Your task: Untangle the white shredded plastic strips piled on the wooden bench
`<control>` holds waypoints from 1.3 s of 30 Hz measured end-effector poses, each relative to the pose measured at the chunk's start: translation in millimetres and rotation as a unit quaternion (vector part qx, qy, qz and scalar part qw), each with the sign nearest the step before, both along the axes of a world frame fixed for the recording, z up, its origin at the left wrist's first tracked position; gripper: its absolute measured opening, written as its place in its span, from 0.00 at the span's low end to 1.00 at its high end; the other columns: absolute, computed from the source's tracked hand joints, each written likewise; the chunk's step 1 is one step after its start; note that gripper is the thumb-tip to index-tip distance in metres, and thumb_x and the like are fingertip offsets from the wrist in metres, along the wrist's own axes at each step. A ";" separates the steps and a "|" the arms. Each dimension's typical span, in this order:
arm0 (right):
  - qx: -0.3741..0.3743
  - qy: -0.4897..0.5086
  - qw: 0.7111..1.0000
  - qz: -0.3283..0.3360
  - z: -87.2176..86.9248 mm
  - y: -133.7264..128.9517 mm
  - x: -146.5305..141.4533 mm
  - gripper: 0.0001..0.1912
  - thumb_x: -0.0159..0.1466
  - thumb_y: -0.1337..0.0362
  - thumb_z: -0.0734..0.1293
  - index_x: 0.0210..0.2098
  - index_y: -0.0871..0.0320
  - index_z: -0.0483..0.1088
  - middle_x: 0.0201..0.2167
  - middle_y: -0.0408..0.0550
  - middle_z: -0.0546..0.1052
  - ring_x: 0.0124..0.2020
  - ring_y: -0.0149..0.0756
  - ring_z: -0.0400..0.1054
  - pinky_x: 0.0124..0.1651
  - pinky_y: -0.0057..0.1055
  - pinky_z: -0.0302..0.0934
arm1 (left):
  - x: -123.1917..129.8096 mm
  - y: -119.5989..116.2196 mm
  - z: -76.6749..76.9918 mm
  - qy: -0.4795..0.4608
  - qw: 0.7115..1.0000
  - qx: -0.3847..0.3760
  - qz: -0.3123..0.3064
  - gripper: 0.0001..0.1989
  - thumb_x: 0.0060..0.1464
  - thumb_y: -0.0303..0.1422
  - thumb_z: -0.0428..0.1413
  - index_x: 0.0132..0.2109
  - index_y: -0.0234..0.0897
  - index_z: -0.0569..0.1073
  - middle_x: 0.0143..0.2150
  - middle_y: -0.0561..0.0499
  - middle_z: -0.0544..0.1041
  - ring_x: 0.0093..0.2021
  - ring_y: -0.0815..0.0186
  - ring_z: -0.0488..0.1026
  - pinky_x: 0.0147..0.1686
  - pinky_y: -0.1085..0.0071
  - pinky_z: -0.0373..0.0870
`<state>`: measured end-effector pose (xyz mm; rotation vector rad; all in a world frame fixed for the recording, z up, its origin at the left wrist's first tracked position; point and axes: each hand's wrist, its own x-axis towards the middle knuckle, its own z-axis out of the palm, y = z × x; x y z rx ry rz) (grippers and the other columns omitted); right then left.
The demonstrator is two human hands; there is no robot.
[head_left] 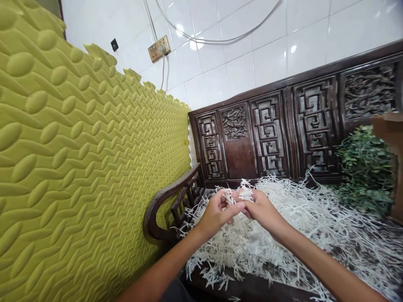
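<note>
My left hand (218, 211) and my right hand (258, 206) meet above a heap of white branching plastic sprigs (283, 235). Between the fingers of both hands sit small white sprigs (246, 192), their forked tips poking up past the fingertips. The left fingers curl round one bunch, with the thumb reaching across to the right hand. My right hand pinches another piece close beside it. Some fingertips are hidden behind the sprigs and the other hand.
The heap lies on a dark carved wooden bench (241, 159) with a curved armrest (166, 191). Green artificial foliage (365, 172) and a cardboard box (390, 132) stand at the right. A yellow patterned foam panel (94, 167) rises at the left, near a wall socket (159, 48).
</note>
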<state>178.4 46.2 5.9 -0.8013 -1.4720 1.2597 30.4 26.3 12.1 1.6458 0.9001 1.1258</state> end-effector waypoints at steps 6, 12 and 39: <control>-0.103 0.133 0.984 -0.057 2.3 -11.4 -18.0 0.22 0.52 0.50 0.72 0.26 0.58 0.60 0.15 0.35 0.59 0.17 0.22 0.49 0.19 0.22 0.41 | 5.2 3.4 -0.8 -0.045 0.996 0.071 0.042 0.30 0.41 0.34 0.68 0.50 0.37 0.64 0.39 0.51 0.72 0.38 0.69 0.70 0.35 0.76 0.68; -0.088 0.134 0.985 -0.061 0.1 -12.8 -19.7 0.20 0.55 0.50 0.71 0.27 0.58 0.61 0.14 0.36 0.61 0.16 0.22 0.49 0.20 0.22 0.40 | -0.1 2.4 3.5 -0.026 0.995 0.081 0.049 0.22 0.53 0.39 0.60 0.52 0.35 0.66 0.38 0.50 0.72 0.33 0.71 0.68 0.31 0.76 0.66; 0.089 -0.180 0.978 -0.050 -26.6 12.4 -14.7 0.24 0.57 0.46 0.63 0.19 0.55 0.50 0.16 0.39 0.53 0.20 0.29 0.46 0.22 0.29 0.41 | -12.1 33.1 -19.2 0.143 0.976 0.070 0.151 0.24 0.60 0.44 0.45 0.20 0.35 0.63 0.17 0.56 0.61 0.22 0.71 0.59 0.27 0.73 0.54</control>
